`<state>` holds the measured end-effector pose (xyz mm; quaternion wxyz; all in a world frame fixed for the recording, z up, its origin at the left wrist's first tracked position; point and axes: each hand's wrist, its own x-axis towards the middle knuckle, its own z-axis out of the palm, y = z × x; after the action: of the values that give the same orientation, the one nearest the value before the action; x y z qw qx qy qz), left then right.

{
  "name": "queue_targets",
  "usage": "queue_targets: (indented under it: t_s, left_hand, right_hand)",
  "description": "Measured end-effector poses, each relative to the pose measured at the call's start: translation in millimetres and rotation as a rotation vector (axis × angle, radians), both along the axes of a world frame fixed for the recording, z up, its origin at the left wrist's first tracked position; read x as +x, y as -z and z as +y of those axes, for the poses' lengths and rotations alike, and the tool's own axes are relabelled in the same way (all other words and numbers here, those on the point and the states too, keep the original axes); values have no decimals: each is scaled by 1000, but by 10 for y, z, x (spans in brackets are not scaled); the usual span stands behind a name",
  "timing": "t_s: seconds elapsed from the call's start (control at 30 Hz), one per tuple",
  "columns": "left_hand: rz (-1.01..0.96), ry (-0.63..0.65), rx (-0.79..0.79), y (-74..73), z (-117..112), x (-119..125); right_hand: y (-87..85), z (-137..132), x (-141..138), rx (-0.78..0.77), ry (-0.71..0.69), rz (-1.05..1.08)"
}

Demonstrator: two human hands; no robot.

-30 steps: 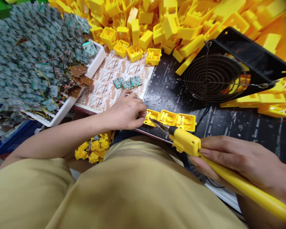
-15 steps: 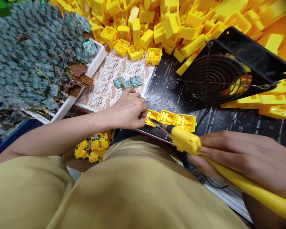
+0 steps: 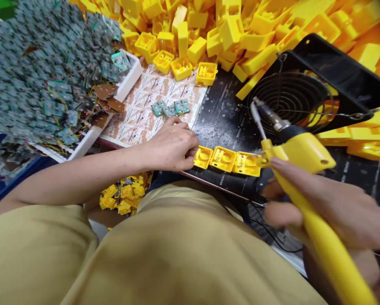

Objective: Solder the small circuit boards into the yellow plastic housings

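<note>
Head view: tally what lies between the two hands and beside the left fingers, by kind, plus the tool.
Yellow housings in the row: 3
Green circuit boards on the printed sheet: 3
Yellow soldering iron, held by the right hand: 1
Total: 7

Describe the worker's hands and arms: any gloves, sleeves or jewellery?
Both are bare: no gloves, and no sleeves on the forearms in view. The left hand wears a thin silver ring on one finger. The right hand is motion-blurred and shows nothing worn.
</note>
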<state>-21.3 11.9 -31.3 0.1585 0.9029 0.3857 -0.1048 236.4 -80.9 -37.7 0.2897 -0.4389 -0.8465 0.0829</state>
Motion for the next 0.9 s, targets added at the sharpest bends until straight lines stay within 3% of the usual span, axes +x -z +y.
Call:
queue_targets:
  t_s: [0.1,0.2,0.3,0.43,0.5,0.53,0.73,0.8,0.9]
  left_hand:
    - [-72,-38,23,-156,92,-107]
    - [-159,-202,178,-270,333,-272]
    - [-155,-271,353,-123,667,-368]
    - [-37,-197,336,257,1002,-351]
    - [-38,-177,272,266,1072,-356]
    - [-51,-168,229,197,1090,-370]
    - [-31,63,53,-601,949,-362]
    - [-70,72,58,-675,756,-314]
    - [-171,-41,116,-514,364,-281]
  right_hand:
    - [170,157,-18,119,-65,-5]
    - [328,280,20,166,-93,-39]
    - [449,364,-9,105,-147,-10]
    - [586,403,-139,59,-205,6]
    - [632,382,-169,69,-188,-4]
    - [646,366,-173,77,-165,-4]
    - [662,315,-317,133,25,-4]
    - [668,331,-437,128,26,-9]
    - [672,350,-559,122,7,5]
